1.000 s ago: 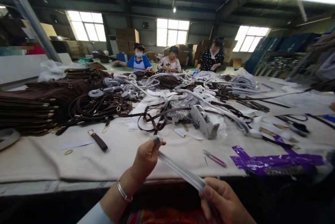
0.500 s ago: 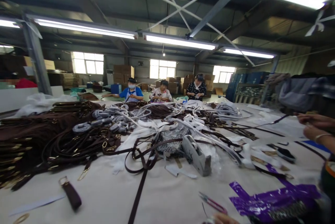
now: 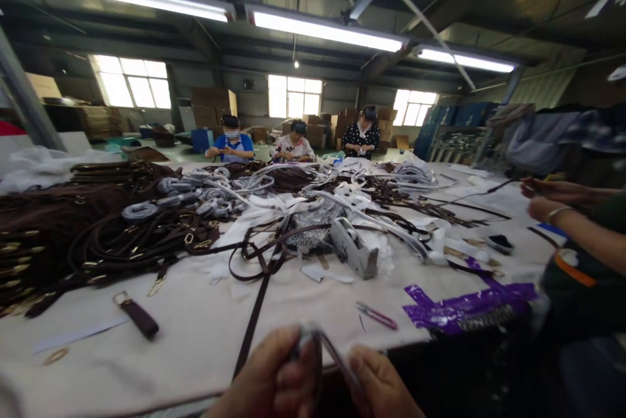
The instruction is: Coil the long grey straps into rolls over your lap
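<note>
My left hand (image 3: 274,372) and my right hand (image 3: 379,382) are at the bottom centre, in front of the table's near edge. Both are closed on a narrow strap (image 3: 337,359), which bends over in a loop between them. Motion blur hides its finer detail, and its lower part is out of sight. Nearest beyond my hands lie pink-handled snips (image 3: 376,315) and a long dark brown strap (image 3: 254,320) that runs toward me. To the left, a short brown strap loop with a metal ring (image 3: 139,318) lies near a pale strip (image 3: 81,334) and a flat tan ring (image 3: 55,357).
A grey tape dispenser (image 3: 355,248) stands mid-table amid tangled straps. Brown straps with gold hardware (image 3: 141,235) pile up at left, with grey coils (image 3: 139,211) behind. Purple plastic (image 3: 469,307) lies at right, beside a co-worker's hands (image 3: 548,199). Several people sit across the table.
My view has tilted down and shifted slightly. Both my hands have come up into view with the strap; before, only part of one hand showed at the bottom edge.
</note>
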The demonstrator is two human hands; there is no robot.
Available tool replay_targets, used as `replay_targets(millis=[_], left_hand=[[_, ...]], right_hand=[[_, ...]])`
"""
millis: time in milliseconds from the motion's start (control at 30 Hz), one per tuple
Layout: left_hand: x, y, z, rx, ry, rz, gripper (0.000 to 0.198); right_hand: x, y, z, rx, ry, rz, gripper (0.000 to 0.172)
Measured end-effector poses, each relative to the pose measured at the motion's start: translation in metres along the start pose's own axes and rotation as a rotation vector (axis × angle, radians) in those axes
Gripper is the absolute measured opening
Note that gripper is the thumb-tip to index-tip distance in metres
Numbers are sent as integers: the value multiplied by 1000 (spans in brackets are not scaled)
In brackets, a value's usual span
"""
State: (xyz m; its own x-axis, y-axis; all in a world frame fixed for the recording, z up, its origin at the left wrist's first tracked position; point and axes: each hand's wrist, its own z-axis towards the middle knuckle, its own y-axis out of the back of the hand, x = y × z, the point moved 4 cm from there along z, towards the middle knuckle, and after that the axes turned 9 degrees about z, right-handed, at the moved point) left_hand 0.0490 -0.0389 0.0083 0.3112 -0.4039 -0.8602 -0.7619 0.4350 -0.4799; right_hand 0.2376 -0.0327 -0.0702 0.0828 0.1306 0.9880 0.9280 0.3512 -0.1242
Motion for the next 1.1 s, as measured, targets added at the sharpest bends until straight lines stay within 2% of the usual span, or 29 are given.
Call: replay_targets(millis=[67,133,200,233,300,400,567,633,667,733,800,867,933,1000,1067,1100], left_hand=[[-20,-1,13,-33,-78,-278,34],[-41,6,23,-95,-170,-467,24],[-57,18,28,-215,-273,-501,21],[-62,26,29,-292,-326,-470,21],[-66,41,29,-434,-427,-373,20],[-60,55,34,-568,-576,-179,22],[-40,72,42,-841,-722,220,29],[-33,75,40,-939,-759,560,27],[-30,74,38,-948,-791,789,23],[-20,67,34,-869,-865,1225,16],[-6,57,29,-690,-912,1513,13],[9,47,24,-462,-875,1693,12],[20,35,19,-231,-759,1808,17],[24,25,12,-54,-603,1784,21],[22,14,2,112,-430,1585,28],[20,8,-3,198,-335,1427,33]], right_hand=[[11,-10,-5,-100,212,-114,52],[22,-20,-10,-90,388,-337,39],[25,-28,-15,-14,431,-482,32],[23,-30,-17,45,400,-489,36],[17,-35,-21,193,267,-391,47],[12,-42,-31,353,44,-148,55],[23,-50,-42,351,-138,204,50],[31,-50,-44,337,-162,372,46],[37,-48,-45,323,-153,456,44],[54,-37,-45,255,-92,591,37],[76,-17,-43,129,29,653,28],[96,8,-38,-28,153,653,24],[107,34,-30,-179,216,583,27],[106,62,-21,-345,223,387,30],[96,84,-15,-486,207,48,28],[89,90,-13,-505,196,-149,26]])
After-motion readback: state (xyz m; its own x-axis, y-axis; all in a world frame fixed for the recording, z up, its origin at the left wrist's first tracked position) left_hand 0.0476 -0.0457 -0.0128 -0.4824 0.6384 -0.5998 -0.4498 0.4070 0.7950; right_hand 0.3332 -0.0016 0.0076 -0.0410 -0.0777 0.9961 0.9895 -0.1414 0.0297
